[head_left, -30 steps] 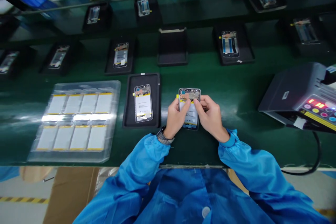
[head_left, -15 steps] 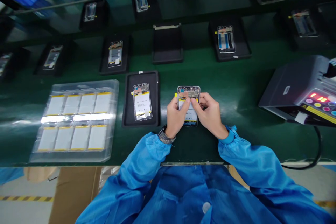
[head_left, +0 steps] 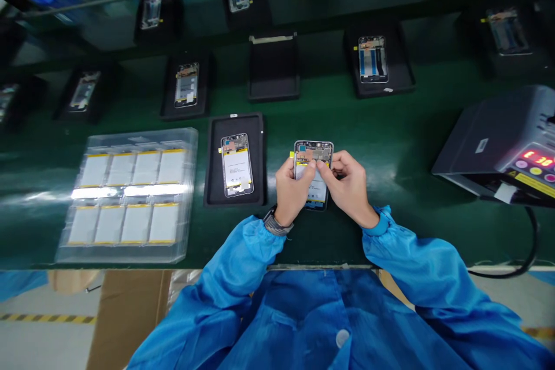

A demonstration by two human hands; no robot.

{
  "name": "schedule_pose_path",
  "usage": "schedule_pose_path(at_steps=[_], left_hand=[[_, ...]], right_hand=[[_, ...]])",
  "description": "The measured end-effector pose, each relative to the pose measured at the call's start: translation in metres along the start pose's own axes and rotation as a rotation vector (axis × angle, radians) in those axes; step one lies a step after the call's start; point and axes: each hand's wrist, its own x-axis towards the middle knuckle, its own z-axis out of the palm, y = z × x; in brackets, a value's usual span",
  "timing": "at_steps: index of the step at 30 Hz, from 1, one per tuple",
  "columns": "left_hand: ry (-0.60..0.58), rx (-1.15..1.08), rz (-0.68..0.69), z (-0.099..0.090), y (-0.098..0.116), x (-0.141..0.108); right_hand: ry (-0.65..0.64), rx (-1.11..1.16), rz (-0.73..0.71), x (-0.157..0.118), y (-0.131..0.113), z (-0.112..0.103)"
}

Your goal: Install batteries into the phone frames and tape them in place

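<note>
An opened phone (head_left: 318, 184) is held upright in front of me, its circuit board showing at the top and a white battery below. My left hand (head_left: 292, 188) grips its left edge, with the thumb pressed on the upper part of the battery. From the other side my right hand (head_left: 347, 188) grips the right edge, its thumb beside the left one at the battery's top. The fingers behind the phone are hidden. Left of my hands, a second opened phone (head_left: 237, 166) with a battery lies in a black tray (head_left: 212, 185).
A clear plastic tray (head_left: 191, 196) of white batteries lies at the left. A dark machine (head_left: 489, 139) with a lit red display stands at the right, its cable by the table edge. Farther back are a black tray (head_left: 274, 72) and another tray holding an opened phone (head_left: 373, 60).
Both hands keep their hold on the phone, thumbs in nearly the same place. The view has shifted slightly; the trays on the far line appear a little displaced.
</note>
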Motion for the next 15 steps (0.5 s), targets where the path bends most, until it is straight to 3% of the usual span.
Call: schedule_pose_path(at_steps=[9, 15], left_hand=[[-0.028, -0.021, -0.052, 0.0012, -0.0026, 0.0013], [-0.194, -0.029, -0.005, -0.0047, 0.0011, 0.0017]], right_hand=[[0.033, 0.000, 0.059, 0.0027, 0.0070, 0.0026], [0.060, -0.011, 0.039, 0.0061, 0.0096, -0.0039]])
